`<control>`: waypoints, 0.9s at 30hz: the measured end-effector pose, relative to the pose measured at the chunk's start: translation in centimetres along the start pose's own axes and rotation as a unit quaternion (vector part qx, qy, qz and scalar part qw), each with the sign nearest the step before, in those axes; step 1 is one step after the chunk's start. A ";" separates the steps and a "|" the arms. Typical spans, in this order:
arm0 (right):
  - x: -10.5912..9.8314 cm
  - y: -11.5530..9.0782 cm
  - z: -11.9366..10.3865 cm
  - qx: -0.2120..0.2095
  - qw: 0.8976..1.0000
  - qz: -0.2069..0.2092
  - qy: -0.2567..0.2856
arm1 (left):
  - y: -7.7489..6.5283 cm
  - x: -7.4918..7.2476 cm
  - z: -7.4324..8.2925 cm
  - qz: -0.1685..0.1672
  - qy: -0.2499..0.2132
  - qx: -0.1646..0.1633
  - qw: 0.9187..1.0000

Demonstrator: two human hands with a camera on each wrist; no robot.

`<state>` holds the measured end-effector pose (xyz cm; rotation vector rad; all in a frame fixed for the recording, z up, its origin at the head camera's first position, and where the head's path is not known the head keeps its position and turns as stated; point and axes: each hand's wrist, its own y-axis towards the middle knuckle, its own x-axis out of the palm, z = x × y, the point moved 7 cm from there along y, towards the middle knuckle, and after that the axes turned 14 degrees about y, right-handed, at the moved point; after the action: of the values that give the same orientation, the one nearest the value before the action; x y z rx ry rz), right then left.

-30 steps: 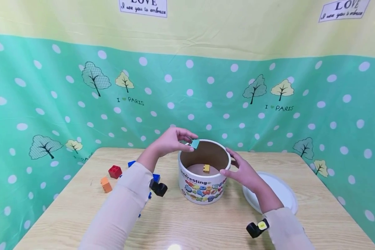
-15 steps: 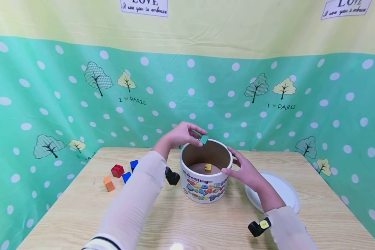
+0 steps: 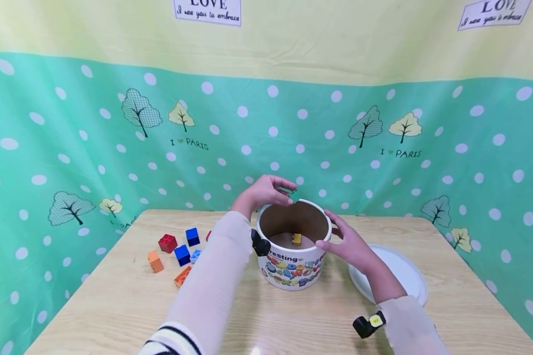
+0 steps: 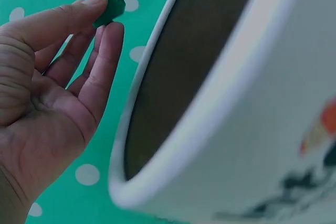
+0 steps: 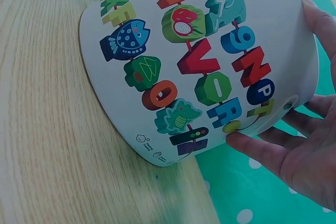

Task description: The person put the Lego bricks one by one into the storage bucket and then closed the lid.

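Note:
My left hand (image 3: 268, 191) pinches a small green toy block (image 4: 111, 8) between thumb and fingertips. In the head view it is over the far-left rim of a round bucket (image 3: 291, 254); in the left wrist view the block stands beside the open mouth. The bucket is white outside, brown inside, printed with colourful letters and animals. One yellow block (image 3: 296, 239) lies on its floor. My right hand (image 3: 350, 246) holds the bucket's right side near the rim, thumb toward the front and fingers round the side. The printed wall (image 5: 178, 77) fills the right wrist view.
Left of the bucket lie loose blocks: a red block (image 3: 168, 243), blue blocks (image 3: 192, 236), orange blocks (image 3: 155, 262) and a light blue block (image 3: 195, 255), partly behind the left sleeve. A white lid (image 3: 395, 271) lies under the right forearm. A polka-dot curtain (image 3: 231, 123) hangs behind the table.
My left hand has moved right with the green block, from the bucket's left edge to over its far rim. More loose blocks show as the forearm shifts right. The right hand stays put.

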<state>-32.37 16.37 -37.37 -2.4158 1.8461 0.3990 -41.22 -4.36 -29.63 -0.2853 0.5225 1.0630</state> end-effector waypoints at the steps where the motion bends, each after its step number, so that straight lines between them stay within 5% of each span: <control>1: 0.0 0.0 0.0 -0.001 1.000 -0.001 0.001 | 0.1 0.1 -0.1 0.000 -0.014 -0.001 1.000; 10: -0.1 0.2 0.1 -0.001 1.000 0.000 0.003 | 0.0 -0.1 -0.7 0.018 -0.131 -0.003 0.991; 27: -0.1 0.1 -0.2 -0.012 1.000 0.003 0.007 | -4.3 -3.1 -3.0 0.082 -0.073 0.050 0.993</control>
<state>-32.44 16.38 -37.12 -2.4367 1.8643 0.4089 -39.42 -10.06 -30.63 -0.0762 0.4725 1.2030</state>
